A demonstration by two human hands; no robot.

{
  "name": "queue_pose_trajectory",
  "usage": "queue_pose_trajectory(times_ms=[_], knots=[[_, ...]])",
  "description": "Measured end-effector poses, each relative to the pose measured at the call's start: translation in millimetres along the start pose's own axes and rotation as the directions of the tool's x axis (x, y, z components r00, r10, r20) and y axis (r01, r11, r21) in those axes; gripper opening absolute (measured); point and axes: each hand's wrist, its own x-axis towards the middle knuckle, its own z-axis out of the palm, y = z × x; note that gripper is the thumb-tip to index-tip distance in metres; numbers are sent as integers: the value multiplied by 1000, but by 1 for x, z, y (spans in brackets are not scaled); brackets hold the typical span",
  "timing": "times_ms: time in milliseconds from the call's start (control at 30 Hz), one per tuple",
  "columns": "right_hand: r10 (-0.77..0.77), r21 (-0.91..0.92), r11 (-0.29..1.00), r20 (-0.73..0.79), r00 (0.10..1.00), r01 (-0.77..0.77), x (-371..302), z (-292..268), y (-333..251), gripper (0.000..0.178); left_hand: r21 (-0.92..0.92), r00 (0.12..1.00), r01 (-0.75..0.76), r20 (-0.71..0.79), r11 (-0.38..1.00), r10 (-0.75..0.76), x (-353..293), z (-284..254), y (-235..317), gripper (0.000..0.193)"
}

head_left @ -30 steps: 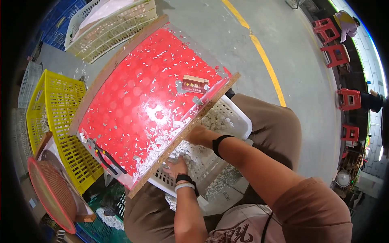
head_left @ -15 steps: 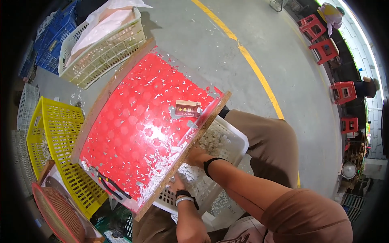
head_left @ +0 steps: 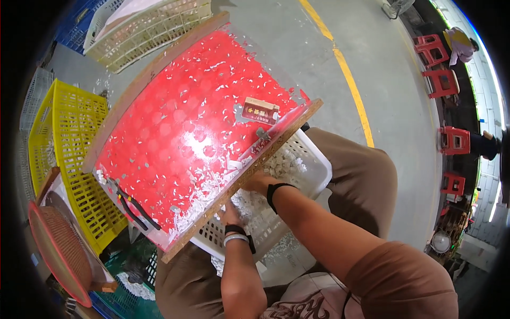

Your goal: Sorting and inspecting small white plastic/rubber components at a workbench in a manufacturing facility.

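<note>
Both hands reach into a white plastic basket between my knees, under the near edge of a red-topped board. My left hand, with a dark band and a pale bracelet at the wrist, is in the basket's left part. Farther right, my right hand is beside a heap of small white pieces. The board's wooden edge hides the fingers of both hands, so what they hold does not show. White scraps lie thickest along the board's near edge.
On the board are a small dark-red box and black-and-yellow-handled pliers. A yellow crate and a round woven basket stand at left. A cream crate is behind the board. Red stools line the far right.
The whole view has shifted, so the crates sit higher and farther left and more of my lap shows. Both hands stay in the basket under the board's edge.
</note>
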Motion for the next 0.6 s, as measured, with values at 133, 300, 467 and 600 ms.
queue_pose_trajectory(times_ms=[133, 300, 467, 600], knots=[[-5, -25, 1000, -41, 999, 4, -31, -38, 7, 64, -164, 946, 171, 302, 972, -116, -62, 38, 50, 88], [-165, 166, 975, 95, 982, 147, 0, -16, 28, 71, -187, 927, 303, 284, 934, -244, -35, 18, 42, 82], [-114, 126, 987, 122, 986, 98, 50, 1, 18, 76, -163, 920, 321, 287, 933, -266, -27, 29, 36, 85], [-154, 174, 969, -117, 981, 173, 57, 21, 31, 85, -180, 892, 351, 362, 919, -270, -11, 30, 24, 71]])
